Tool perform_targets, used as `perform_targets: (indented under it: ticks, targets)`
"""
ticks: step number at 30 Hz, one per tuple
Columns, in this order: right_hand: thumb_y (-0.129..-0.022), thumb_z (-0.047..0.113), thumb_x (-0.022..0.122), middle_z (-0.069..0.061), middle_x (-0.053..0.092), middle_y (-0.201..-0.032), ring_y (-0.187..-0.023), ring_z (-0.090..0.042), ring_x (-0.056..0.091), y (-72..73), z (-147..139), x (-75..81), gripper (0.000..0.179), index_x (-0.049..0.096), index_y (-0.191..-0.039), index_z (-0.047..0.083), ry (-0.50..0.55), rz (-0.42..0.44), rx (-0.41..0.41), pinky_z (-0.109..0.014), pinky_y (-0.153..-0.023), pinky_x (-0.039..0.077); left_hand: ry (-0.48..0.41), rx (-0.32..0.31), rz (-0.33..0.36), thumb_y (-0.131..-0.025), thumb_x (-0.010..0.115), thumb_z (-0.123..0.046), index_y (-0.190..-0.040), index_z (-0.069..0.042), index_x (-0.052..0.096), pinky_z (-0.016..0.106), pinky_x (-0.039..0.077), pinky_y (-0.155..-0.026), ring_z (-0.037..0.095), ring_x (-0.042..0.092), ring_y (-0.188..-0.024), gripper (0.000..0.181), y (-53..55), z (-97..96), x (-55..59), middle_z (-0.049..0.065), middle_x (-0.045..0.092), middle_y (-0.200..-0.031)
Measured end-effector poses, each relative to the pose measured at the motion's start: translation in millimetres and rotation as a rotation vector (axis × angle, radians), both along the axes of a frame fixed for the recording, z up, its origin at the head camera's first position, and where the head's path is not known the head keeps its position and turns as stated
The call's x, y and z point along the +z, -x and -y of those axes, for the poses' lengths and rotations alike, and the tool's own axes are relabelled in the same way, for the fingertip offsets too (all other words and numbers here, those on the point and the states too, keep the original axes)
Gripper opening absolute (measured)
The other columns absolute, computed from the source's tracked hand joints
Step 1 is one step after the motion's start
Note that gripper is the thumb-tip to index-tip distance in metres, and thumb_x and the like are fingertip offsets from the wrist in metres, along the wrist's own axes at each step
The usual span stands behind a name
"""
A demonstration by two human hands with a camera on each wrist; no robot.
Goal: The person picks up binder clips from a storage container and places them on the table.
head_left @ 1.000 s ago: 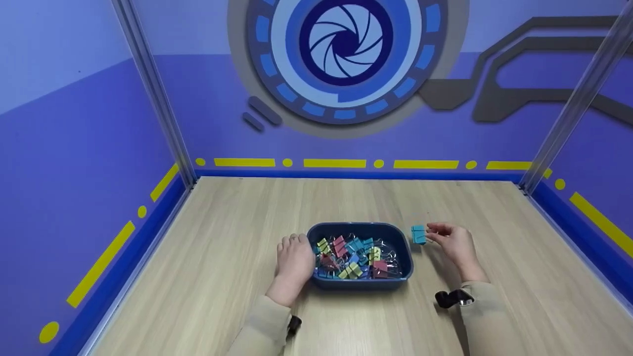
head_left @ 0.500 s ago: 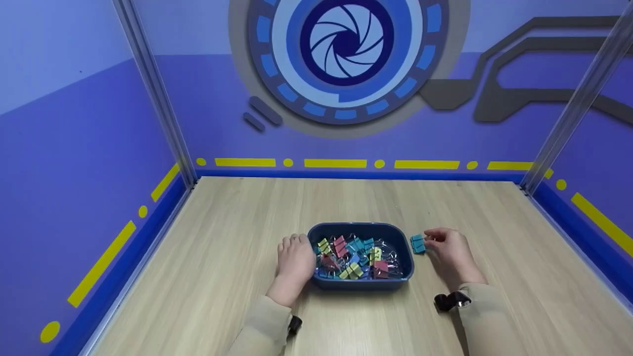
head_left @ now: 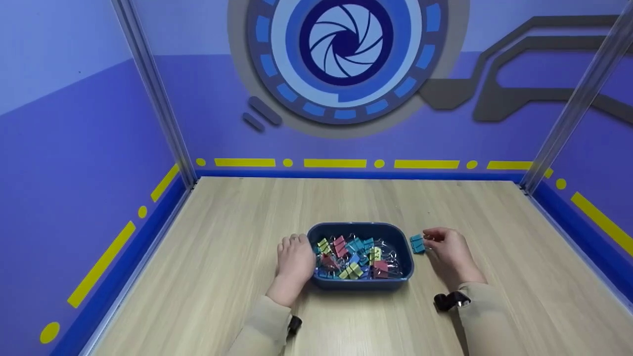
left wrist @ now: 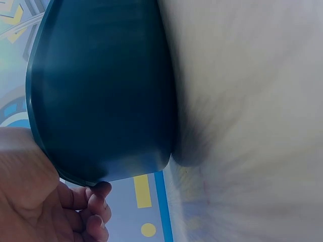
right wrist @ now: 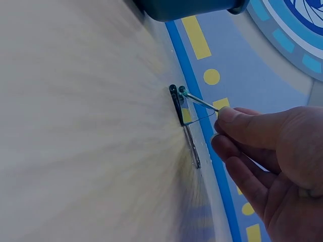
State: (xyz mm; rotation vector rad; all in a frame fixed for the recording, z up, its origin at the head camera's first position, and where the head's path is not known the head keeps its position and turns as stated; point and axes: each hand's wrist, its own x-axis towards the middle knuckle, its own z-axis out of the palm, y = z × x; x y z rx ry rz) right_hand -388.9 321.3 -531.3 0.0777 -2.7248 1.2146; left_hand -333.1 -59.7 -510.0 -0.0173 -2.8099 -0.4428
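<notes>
In the head view, a dark blue plastic box [head_left: 360, 284] stands on the table and contains several colourful binder clips [head_left: 352, 271]. My left hand [head_left: 295, 257] rests over its left rim, and the left wrist view shows curled fingers [left wrist: 96, 204] at the rim's far corner. That thumb is hidden. To the right of the box, my right hand [head_left: 452, 252] pinches a teal binder clip [head_left: 418, 244] by one wire handle, between thumb and index finger. The right wrist view shows the clip [right wrist: 176, 106] side-on, its other wire handle [right wrist: 192, 146] pointing away from its body, close over the table.
Blue printed walls [head_left: 341, 143] enclose the wooden table [head_left: 237, 222] at the back and both sides, with metal posts [head_left: 158, 94] at the corners. Black wrist cameras [head_left: 451, 300] sit at the beige sleeves [head_left: 482, 316].
My right hand and the teal clip have moved slightly down in the head view, toward the person, and the clip has tilted a little. My left hand and the box stay put.
</notes>
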Motion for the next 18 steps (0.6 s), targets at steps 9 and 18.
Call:
perform_targets:
  ticks: [9, 18]
  targets:
    - [-0.095, 0.008, 0.065, -0.023, 0.068, -0.124, -0.112, -0.031, 0.063, -5.1, 0, 2.2, 0.036, 0.065, -0.129, -0.004, 0.008, 0.016, 0.013, -0.026, -0.089, 0.048, 0.005, 0.000, -0.048, -0.093, 0.056, -0.010, -0.100, 0.002, 0.062, 0.046, 0.044, -0.086, 0.036, 0.057, -0.099, 0.015, -2.3, -0.1, -1.1, 0.019, 0.065, -0.103]
    - [-0.097, 0.009, 0.066, -0.025, 0.067, -0.128, -0.124, -0.042, 0.059, -7.4, 10, 23.2, 0.033, 0.067, -0.127, -0.003, 0.040, -0.100, -0.008, -0.055, -0.107, 0.045, 0.017, -0.003, -0.044, -0.093, 0.059, -0.012, -0.102, 0.002, 0.062, 0.046, 0.044, -0.086, 0.035, 0.058, -0.098, 0.017, -1.1, 0.7, -1.4, 0.019, 0.066, -0.103]
